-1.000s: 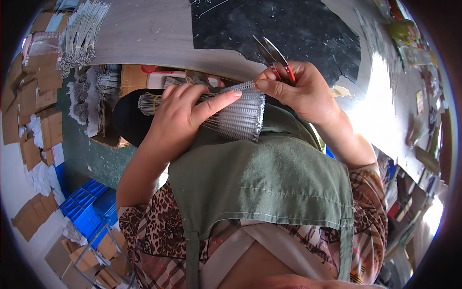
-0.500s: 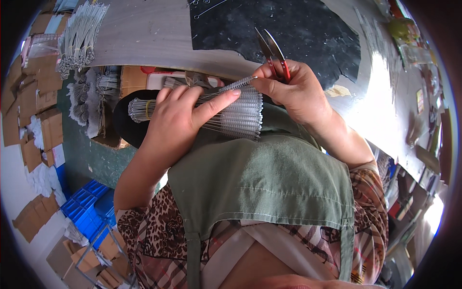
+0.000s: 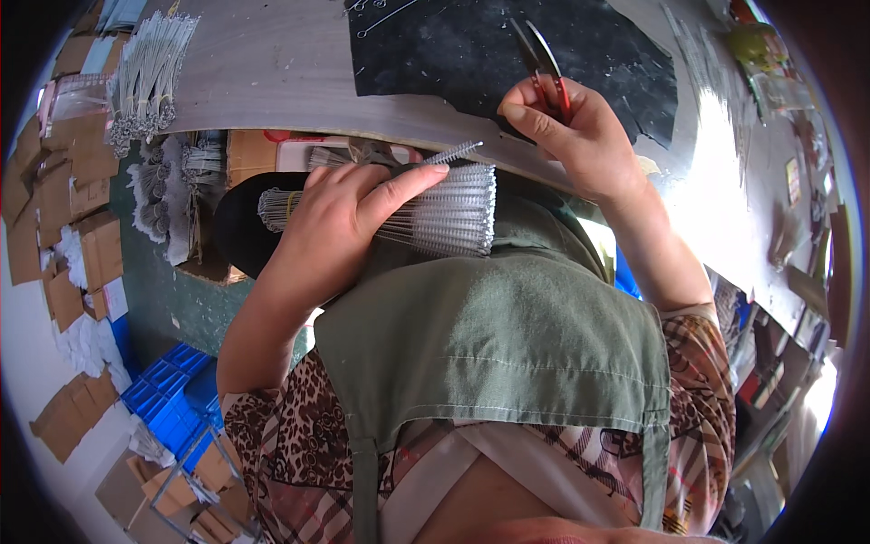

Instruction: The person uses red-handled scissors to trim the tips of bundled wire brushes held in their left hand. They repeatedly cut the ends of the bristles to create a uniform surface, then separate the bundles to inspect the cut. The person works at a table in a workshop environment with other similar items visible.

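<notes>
- Left hand (image 3: 340,222) clamping a bundle of thin white bristled wire brushes (image 3: 435,210) against the green apron (image 3: 489,335).
- Right hand (image 3: 580,136) gripping red-handled scissors (image 3: 544,63) above that bundle.
- Trimming looking unfinished: one brush (image 3: 453,152) sticking out.

A grey counter (image 3: 299,63) curved across the top of the view, its near edge bending with the lens. A black mat (image 3: 471,50) covered its middle stretch, with a few thin metal pieces lying at the mat's far edge. At the counter's left end lay a fanned bunch of slim wire brushes (image 3: 149,72), just beside a clear plastic bag (image 3: 72,95). Toward the right, the surface was washed out by glare, where scattered pale strands, possibly more brushes, lay near some packets (image 3: 761,54). Below, flattened cardboard pieces (image 3: 77,254) and blue crates (image 3: 168,408) rested on the floor (image 3: 23,354).
</notes>
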### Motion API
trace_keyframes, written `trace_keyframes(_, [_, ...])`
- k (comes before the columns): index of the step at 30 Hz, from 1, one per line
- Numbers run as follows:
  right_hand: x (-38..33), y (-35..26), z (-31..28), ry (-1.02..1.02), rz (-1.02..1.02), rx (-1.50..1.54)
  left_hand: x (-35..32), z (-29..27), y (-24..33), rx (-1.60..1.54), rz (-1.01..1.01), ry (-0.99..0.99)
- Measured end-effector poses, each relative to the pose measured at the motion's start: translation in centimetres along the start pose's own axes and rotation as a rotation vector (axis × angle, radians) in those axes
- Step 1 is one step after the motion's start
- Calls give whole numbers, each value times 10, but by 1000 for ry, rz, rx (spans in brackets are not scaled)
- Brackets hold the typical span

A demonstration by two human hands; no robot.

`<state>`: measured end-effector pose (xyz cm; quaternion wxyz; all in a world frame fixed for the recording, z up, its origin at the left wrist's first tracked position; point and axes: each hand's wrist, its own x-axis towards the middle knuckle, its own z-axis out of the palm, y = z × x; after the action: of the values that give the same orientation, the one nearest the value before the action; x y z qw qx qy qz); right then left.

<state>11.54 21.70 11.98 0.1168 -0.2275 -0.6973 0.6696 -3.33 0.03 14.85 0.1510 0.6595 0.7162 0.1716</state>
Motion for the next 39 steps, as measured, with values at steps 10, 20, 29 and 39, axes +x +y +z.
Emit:
trace_keyframes(10, [11, -21, 5, -428, -160, -111, 3, -2, -5, -42, 5, -72])
trace_keyframes(20, [19, -52, 15, -594, -71, -463, 8, -14, 1, 100, -6, -112])
trace_keyframes(29, [21, -42, 23, -538, -242, -662, 21, -24, -8, 90, 40, -267])
trace_keyframes(39, [21, -34, 28, -495, -351, -899, 31, -20, -18, -20, -44, -434])
